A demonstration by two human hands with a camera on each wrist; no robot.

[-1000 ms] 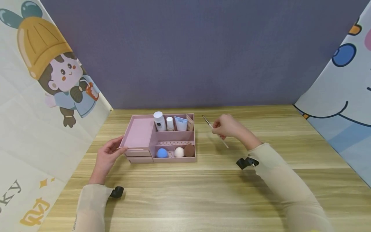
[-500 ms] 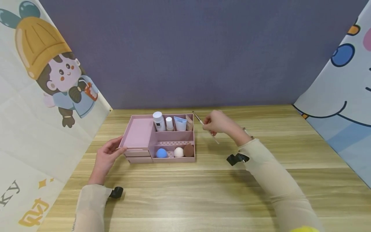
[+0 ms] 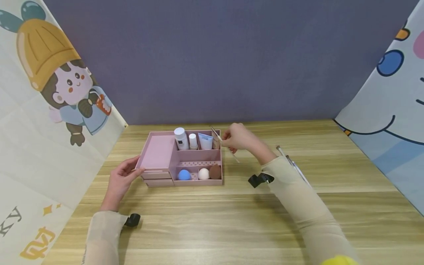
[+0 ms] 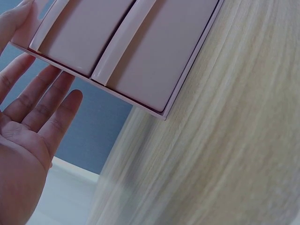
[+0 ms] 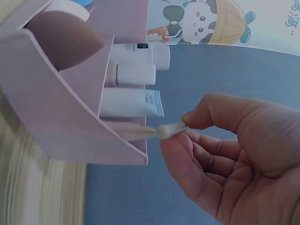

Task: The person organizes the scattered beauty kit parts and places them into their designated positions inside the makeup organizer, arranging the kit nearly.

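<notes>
A pink desktop organizer with two drawers stands on the table. My left hand holds its front left corner, the thumb at the front and the fingers along the side; the left wrist view shows the drawer fronts close by. Between thumb and forefinger my right hand pinches a slim makeup brush, slanted over the organizer's back right corner. The right wrist view shows the brush nearly end-on, beside a beige flat item in the back compartment.
The back row holds a white bottle, a smaller white-capped bottle and a light blue tube. Blue, white and brown sponges sit in front. More brushes lie on the table, partly behind my right sleeve.
My right hand has carried the brush leftward, from beside the organizer to over its back right corner. Brushes behind the right forearm have come into view. The left hand keeps its place.
</notes>
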